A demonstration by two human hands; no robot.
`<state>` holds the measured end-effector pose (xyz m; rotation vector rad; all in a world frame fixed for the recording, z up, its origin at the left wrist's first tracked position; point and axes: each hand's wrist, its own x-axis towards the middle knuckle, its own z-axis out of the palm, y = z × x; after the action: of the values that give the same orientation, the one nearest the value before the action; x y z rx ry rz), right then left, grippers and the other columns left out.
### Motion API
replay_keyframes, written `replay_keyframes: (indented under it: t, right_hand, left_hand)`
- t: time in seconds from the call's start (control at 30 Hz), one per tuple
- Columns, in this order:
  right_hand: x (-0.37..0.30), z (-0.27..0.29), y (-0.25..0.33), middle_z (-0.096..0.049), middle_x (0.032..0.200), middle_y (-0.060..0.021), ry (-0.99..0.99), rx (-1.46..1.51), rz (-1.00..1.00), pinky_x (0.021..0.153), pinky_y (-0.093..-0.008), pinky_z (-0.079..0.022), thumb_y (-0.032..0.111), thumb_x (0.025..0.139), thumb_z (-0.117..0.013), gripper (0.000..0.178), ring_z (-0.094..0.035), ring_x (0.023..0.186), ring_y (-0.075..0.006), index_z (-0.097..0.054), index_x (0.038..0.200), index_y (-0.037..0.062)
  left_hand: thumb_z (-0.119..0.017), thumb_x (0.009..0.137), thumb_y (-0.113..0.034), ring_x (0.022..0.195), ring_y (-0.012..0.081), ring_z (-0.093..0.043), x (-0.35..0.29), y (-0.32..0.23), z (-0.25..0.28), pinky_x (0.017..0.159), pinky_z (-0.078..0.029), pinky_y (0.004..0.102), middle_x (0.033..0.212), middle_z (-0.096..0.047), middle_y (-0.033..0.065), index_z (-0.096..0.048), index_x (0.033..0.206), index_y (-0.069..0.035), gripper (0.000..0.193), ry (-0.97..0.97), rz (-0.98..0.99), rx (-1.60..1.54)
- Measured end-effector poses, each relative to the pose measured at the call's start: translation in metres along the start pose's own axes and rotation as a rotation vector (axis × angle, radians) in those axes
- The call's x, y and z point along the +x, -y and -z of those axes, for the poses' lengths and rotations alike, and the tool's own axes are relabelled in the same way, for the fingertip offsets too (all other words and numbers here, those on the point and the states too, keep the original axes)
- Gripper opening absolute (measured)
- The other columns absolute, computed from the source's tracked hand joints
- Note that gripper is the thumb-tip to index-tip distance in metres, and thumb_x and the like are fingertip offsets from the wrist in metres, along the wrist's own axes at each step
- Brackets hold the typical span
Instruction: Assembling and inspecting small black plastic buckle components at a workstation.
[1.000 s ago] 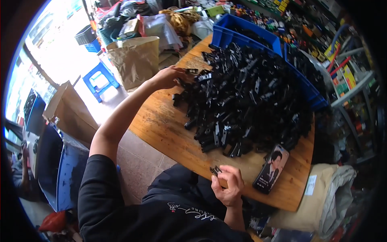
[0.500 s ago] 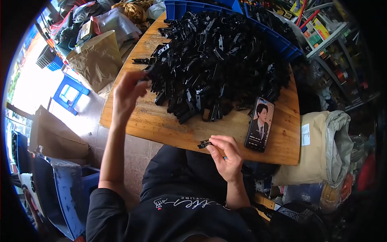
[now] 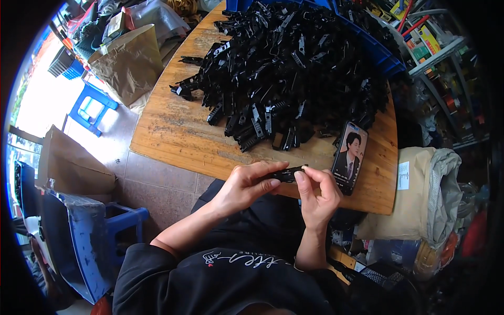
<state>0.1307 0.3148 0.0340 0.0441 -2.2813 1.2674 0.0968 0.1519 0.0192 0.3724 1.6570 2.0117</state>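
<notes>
Just over the near edge of the wooden table (image 3: 173, 149), both hands meet at a small, narrow black clip-like part (image 3: 286, 175). My left hand (image 3: 245, 188) pinches it from the left between thumb and fingers. On its right end the thumb and fingertips of my right hand (image 3: 319, 195) are closed, partly hiding it. Whether this is one part or two together I cannot tell. Beyond the hands lies a big heap of similar black parts (image 3: 283, 73), some with shiny ridged faces.
A phone (image 3: 350, 157) playing a video stands tilted at the right of the table. Blue crates (image 3: 375, 50) edge the heap's far side. Sacks (image 3: 396, 194) stand at right, a paper bag (image 3: 128, 65) and blue stools (image 3: 93, 107) at left.
My left hand has come back from the heap's left edge to meet my right hand. The right hand has shifted slightly right. The whole view has tilted a little.
</notes>
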Motion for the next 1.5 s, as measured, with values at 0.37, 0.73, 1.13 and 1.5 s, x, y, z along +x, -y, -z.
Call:
replay_keyframes:
  t: [0.37,0.73,1.13,1.5]
  right_hand:
    - [0.035,-0.023,-0.033,-0.053,0.068,-0.0042,0.038,-0.295,0.108,0.052,-0.0244,-0.042,0.012,0.072,-0.072,0.039,-0.048,0.054,-0.0121,-0.056,0.107,0.0017]
    - [0.019,-0.005,-0.034,-0.057,0.080,-0.0068,0.149,-0.136,-0.090,0.061,-0.0232,-0.045,0.001,0.076,-0.065,0.020,-0.055,0.067,-0.0127,-0.060,0.096,-0.0020]
    - [0.007,0.003,0.011,-0.055,0.084,-0.0047,0.124,0.106,0.001,0.059,-0.0180,-0.042,0.001,0.076,-0.065,0.016,-0.052,0.069,-0.0087,-0.063,0.091,-0.0020]
    - [0.009,0.002,0.011,-0.055,0.080,-0.0062,0.332,0.088,0.085,0.060,-0.0215,-0.044,0.001,0.071,-0.070,0.019,-0.054,0.067,-0.0121,-0.064,0.089,-0.0009]
  left_hand:
    - [-0.059,0.082,-0.011,0.074,0.0092,-0.055,-0.009,-0.004,0.023,0.069,-0.044,0.0223,0.083,-0.061,0.0031,-0.057,0.109,-0.003,0.028,-0.234,-0.022,-0.163]
    - [-0.057,0.083,-0.010,0.072,0.0099,-0.055,-0.010,-0.003,0.032,0.070,-0.044,0.0221,0.078,-0.059,0.0037,-0.056,0.110,-0.003,0.028,-0.287,-0.045,-0.187]
    - [-0.055,0.083,-0.001,0.086,0.0101,-0.055,-0.006,-0.005,0.023,0.080,-0.043,0.0227,0.092,-0.059,0.0045,-0.052,0.120,-0.003,0.038,-0.153,-0.066,-0.050]
    - [-0.059,0.079,0.000,0.088,0.0132,-0.057,-0.007,-0.007,0.021,0.078,-0.045,0.0237,0.095,-0.058,0.0043,-0.055,0.115,-0.002,0.036,-0.059,-0.202,0.381]
